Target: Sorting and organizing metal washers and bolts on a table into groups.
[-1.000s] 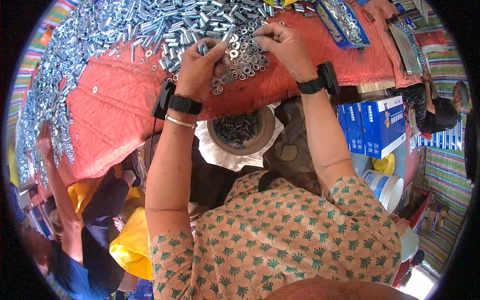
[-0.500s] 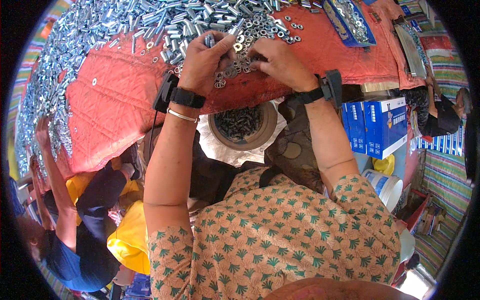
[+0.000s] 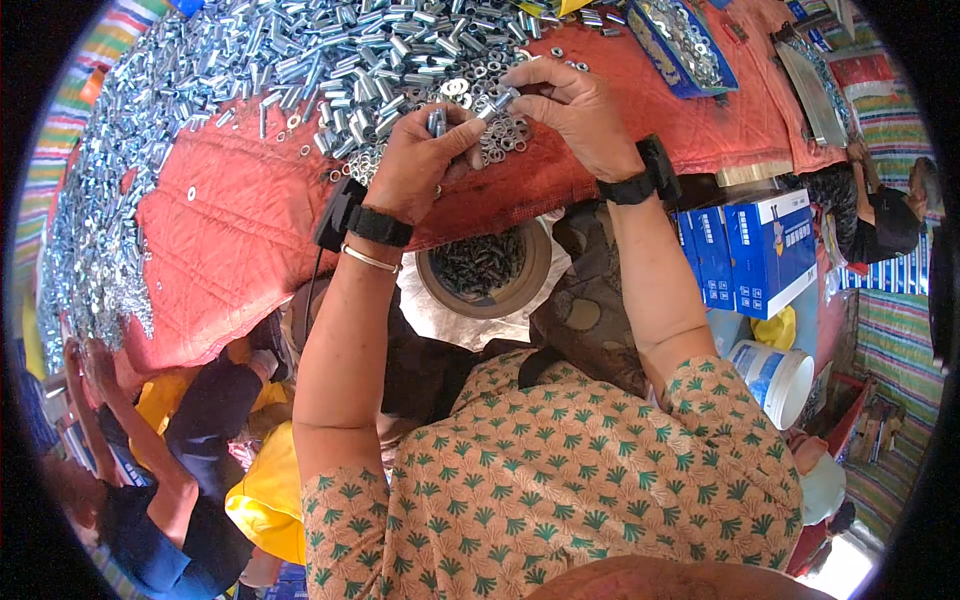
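Note:
My left hand (image 3: 425, 160) is closed around a few shiny metal sleeves (image 3: 437, 122), their ends showing above the curled fingers. Across from it, my right hand (image 3: 572, 112) pinches the upper end of another metal sleeve (image 3: 499, 104) between thumb and forefinger. The lower end of that sleeve is close to my left thumb; whether they touch I cannot tell. Beneath and between the hands lie loose washers (image 3: 508, 140) on the red padded cloth (image 3: 240, 215). Beyond them spreads a big heap of metal sleeves (image 3: 350, 60).
Below the cloth's edge stands a round bucket (image 3: 540, 265) with dark metal pieces in it. At the far right lies a blue tray (image 3: 655, 45) of small parts. Blue boxes (image 3: 770, 255) and a white pail (image 3: 785, 385) are on the right. Another person's hands (image 3: 95, 370) work at the left.
My right hand has risen slightly from the washers and now pinches a sleeve. My left hand has moved down a little, still holding sleeves. The other person's hands have moved down.

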A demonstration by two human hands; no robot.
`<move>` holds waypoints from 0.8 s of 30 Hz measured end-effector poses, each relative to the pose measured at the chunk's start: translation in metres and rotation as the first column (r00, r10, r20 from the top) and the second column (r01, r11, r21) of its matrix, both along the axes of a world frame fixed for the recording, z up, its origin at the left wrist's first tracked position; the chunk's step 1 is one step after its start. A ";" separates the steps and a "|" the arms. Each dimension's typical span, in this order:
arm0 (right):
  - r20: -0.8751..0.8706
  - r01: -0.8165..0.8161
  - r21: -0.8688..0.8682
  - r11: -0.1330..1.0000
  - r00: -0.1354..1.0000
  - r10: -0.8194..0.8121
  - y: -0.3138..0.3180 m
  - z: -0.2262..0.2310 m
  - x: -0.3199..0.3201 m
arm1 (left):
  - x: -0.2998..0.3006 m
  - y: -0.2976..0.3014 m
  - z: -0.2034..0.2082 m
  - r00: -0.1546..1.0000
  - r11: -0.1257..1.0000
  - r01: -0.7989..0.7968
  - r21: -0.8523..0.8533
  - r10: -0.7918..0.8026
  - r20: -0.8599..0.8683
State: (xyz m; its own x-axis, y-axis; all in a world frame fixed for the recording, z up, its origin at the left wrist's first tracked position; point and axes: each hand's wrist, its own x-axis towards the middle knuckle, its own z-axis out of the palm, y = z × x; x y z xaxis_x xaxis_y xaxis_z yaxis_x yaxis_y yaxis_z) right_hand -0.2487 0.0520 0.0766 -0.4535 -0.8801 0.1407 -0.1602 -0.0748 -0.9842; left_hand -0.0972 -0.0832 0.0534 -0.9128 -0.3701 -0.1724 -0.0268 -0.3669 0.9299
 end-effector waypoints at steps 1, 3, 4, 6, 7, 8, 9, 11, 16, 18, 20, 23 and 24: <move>-0.061 -0.017 -0.016 1.000 0.998 0.016 0.001 0.001 -0.001 | -0.001 0.000 0.000 1.000 1.000 0.002 0.000 -0.002 0.000; -0.122 -0.035 -0.031 0.999 0.992 0.031 0.001 0.001 -0.004 | -0.002 -0.001 0.000 0.998 0.994 0.053 -0.096 -0.051 0.028; -0.122 -0.067 -0.040 0.997 0.991 0.061 0.002 0.000 -0.005 | -0.002 -0.001 0.000 0.998 0.994 0.055 -0.096 -0.053 0.028; -0.122 -0.096 -0.048 0.994 0.988 0.090 0.003 0.000 -0.008 | -0.003 0.001 0.000 0.999 0.991 0.031 -0.132 -0.029 0.014; -0.092 -0.114 -0.006 0.993 0.989 0.113 0.004 0.001 -0.009 | -0.003 0.002 0.000 0.999 0.991 0.031 -0.132 -0.029 0.014; -0.060 -0.133 0.035 0.990 0.989 0.135 0.005 0.001 -0.009 | -0.003 0.002 0.000 0.999 0.990 0.035 -0.137 -0.036 -0.011; -0.060 -0.133 0.035 0.991 0.989 0.135 0.005 0.001 -0.009 | -0.002 0.002 0.000 0.998 0.989 0.038 -0.142 -0.044 -0.036; -0.207 -0.026 0.158 0.987 0.977 0.059 0.004 -0.003 -0.009 | -0.001 0.005 0.000 0.999 0.986 0.022 -0.164 -0.027 -0.029; -0.193 0.007 0.065 0.998 0.981 0.006 -0.002 -0.008 -0.004 | -0.002 0.008 -0.001 0.999 0.982 -0.008 -0.191 -0.001 -0.044; -0.116 0.013 -0.021 1.000 0.993 -0.016 -0.002 -0.008 -0.002 | -0.002 0.007 0.000 0.999 0.993 0.025 -0.117 -0.028 -0.025; -0.138 -0.020 0.032 0.999 0.990 0.025 -0.001 -0.008 -0.005 | -0.003 0.009 0.001 0.999 0.995 0.026 -0.097 -0.028 -0.028; -0.421 0.149 0.128 0.981 0.903 -0.082 -0.004 -0.011 -0.004 | -0.004 0.014 -0.006 0.999 0.998 0.025 -0.060 -0.027 -0.037; -0.421 0.147 0.126 0.981 0.903 -0.081 -0.006 -0.011 -0.003 | -0.004 0.014 -0.008 0.999 0.999 0.024 -0.043 -0.026 -0.046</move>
State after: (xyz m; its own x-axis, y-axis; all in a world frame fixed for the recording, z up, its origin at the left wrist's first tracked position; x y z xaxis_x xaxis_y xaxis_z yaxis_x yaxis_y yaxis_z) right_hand -0.2516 0.0464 0.0660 -0.4826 -0.8513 0.2060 -0.5520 0.1130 -0.8262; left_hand -0.1016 -0.0688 0.0459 -0.9287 -0.3529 -0.1140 0.0080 -0.3264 0.9452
